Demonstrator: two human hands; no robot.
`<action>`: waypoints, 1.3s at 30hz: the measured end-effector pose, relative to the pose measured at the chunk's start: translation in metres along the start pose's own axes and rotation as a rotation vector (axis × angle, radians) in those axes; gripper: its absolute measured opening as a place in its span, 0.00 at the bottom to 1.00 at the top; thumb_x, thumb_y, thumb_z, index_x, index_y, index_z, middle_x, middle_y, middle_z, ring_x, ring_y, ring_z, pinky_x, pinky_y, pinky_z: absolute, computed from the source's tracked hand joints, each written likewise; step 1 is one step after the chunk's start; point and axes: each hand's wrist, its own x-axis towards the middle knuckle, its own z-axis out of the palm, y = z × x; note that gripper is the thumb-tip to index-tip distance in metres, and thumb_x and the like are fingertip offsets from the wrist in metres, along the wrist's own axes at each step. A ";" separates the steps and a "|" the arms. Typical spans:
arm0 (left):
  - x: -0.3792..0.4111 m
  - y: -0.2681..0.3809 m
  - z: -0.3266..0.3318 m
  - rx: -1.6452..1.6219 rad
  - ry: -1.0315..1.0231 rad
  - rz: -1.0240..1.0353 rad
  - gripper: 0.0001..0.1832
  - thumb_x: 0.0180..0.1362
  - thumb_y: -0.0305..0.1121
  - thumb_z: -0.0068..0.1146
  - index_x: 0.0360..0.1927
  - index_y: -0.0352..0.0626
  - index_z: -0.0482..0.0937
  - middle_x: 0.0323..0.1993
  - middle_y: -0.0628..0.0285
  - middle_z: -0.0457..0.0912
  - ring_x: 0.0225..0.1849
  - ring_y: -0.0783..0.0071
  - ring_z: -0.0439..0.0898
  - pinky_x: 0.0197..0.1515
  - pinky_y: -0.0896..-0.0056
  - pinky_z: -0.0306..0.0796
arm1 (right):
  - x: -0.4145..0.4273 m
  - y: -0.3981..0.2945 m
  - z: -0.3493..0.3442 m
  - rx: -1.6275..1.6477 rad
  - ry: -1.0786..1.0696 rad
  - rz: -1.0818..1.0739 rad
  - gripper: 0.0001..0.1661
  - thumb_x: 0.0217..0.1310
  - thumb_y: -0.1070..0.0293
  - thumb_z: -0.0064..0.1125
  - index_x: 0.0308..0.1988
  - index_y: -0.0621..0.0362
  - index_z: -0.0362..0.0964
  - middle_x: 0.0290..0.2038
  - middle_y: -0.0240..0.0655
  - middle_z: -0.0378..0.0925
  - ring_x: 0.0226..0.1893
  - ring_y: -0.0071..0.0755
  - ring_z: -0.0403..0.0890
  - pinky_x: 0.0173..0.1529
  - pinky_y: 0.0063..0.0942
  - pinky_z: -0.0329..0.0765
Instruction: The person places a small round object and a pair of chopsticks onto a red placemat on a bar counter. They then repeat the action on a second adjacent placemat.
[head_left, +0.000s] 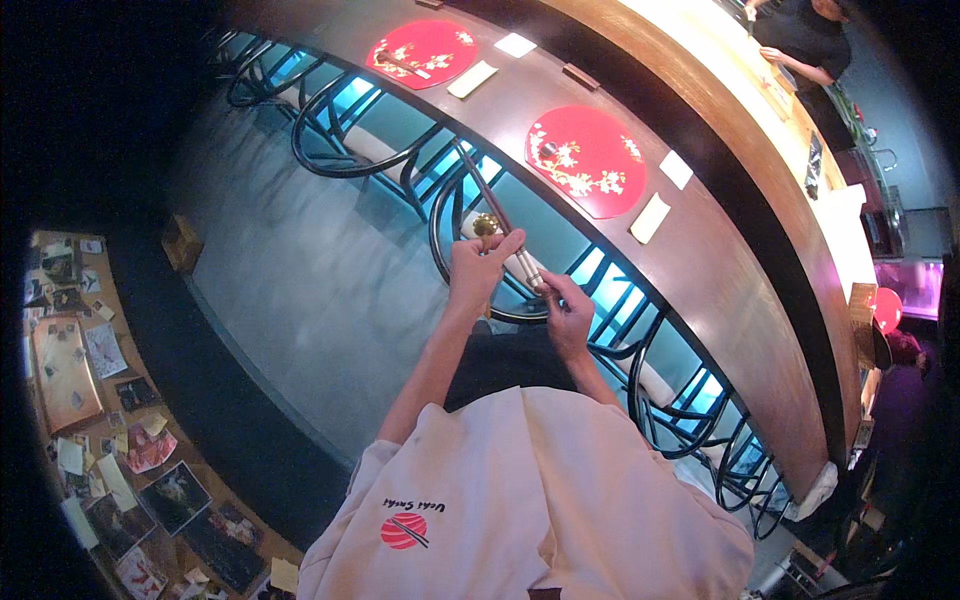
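Observation:
My left hand (484, 270) grips a pair of dark chopsticks (484, 184) with pale ends, and also holds a gold, flower-shaped ornament (486, 223) by its thumb. At the pale end of the chopsticks, my right hand (568, 304) pinches them with its fingers. Both hands are in front of my body, over the stools beside the counter. A red round placemat (589, 169) with a blossom pattern lies on the counter, a small dark round object (549, 150) on it. Farther left, another red placemat (442, 41) bears chopsticks (405, 64).
Black-framed stools (360, 161) line the curved counter (720, 277). Folded pale napkins (650, 218) and white square pieces (676, 169) lie beside the placemats. Behind the raised wooden ledge stands a person (802, 45) in dark clothes. A board covered with pictures (105, 349) is at lower left.

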 end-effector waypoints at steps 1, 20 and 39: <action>0.001 -0.002 0.000 0.008 -0.009 -0.003 0.15 0.56 0.40 0.70 0.31 0.35 0.86 0.22 0.70 0.80 0.21 0.87 0.69 0.25 0.80 0.59 | -0.001 0.001 -0.001 -0.006 0.012 0.002 0.14 0.58 0.80 0.63 0.46 0.61 0.80 0.33 0.37 0.82 0.33 0.27 0.81 0.39 0.24 0.77; 0.013 -0.006 0.013 0.240 -0.222 0.111 0.16 0.55 0.41 0.70 0.31 0.35 0.88 0.23 0.66 0.82 0.26 0.84 0.74 0.31 0.77 0.65 | -0.012 0.011 -0.021 -0.081 0.047 0.000 0.11 0.58 0.78 0.63 0.43 0.61 0.80 0.33 0.37 0.82 0.33 0.29 0.83 0.37 0.25 0.77; 0.032 -0.006 -0.018 0.184 -0.400 -0.028 0.13 0.54 0.37 0.71 0.30 0.34 0.85 0.25 0.65 0.83 0.26 0.83 0.76 0.30 0.77 0.67 | -0.024 0.014 -0.018 0.060 0.066 0.279 0.12 0.64 0.70 0.61 0.47 0.63 0.78 0.37 0.39 0.84 0.36 0.27 0.84 0.43 0.25 0.80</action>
